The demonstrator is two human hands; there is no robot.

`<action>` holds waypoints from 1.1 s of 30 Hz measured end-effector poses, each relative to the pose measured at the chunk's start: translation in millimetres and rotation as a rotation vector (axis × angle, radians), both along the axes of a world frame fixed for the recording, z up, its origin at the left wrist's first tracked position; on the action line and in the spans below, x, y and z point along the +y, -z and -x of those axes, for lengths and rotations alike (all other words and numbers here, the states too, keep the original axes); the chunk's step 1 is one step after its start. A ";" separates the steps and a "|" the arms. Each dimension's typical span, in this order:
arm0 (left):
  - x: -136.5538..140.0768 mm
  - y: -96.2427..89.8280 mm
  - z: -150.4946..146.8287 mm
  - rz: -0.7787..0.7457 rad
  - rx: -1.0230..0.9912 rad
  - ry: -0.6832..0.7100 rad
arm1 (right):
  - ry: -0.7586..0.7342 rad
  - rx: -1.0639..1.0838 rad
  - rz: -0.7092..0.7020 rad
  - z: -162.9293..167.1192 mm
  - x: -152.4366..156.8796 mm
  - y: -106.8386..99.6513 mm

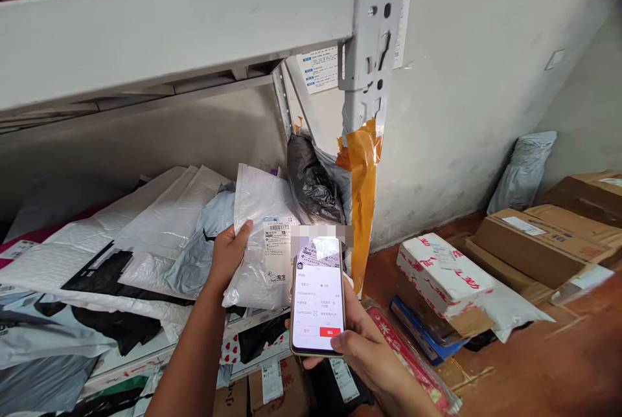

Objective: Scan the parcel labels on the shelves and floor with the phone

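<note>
White mailer (258, 202), one, with printed label (276, 261): at the front of the shelf (116, 362), left edge pinched in the grip of the left hand (232, 252). Smartphone (317, 310), one, screen lit: gripped by the right hand (364, 342), in front of the mailer's lower right. Black bag (313, 179), one: behind the mailer, near the rack post (367, 74) with orange tape (362, 210)

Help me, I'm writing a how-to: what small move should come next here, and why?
Probably the right hand should tap the red button on the phone with its thumb: the tip overlaps the button's lower edge in this view, the phone shows label print above a form, and the left hand holds the white mailer, label outward.
</note>
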State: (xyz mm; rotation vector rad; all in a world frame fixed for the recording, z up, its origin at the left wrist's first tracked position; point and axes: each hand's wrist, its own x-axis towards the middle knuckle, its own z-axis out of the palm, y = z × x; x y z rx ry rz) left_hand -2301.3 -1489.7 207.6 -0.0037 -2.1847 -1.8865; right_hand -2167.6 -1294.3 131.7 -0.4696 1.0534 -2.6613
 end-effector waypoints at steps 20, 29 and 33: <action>-2.6 6.0 3.1 -0.030 0.020 0.049 | 0.018 0.001 -0.072 -3.2 12.4 9.2; -1.2 2.7 1.6 -0.023 0.022 0.038 | 0.069 -0.007 -0.162 -2.9 18.9 1.1; -3.0 5.1 3.5 -0.022 0.013 0.043 | 0.076 0.028 -0.118 1.3 17.3 0.6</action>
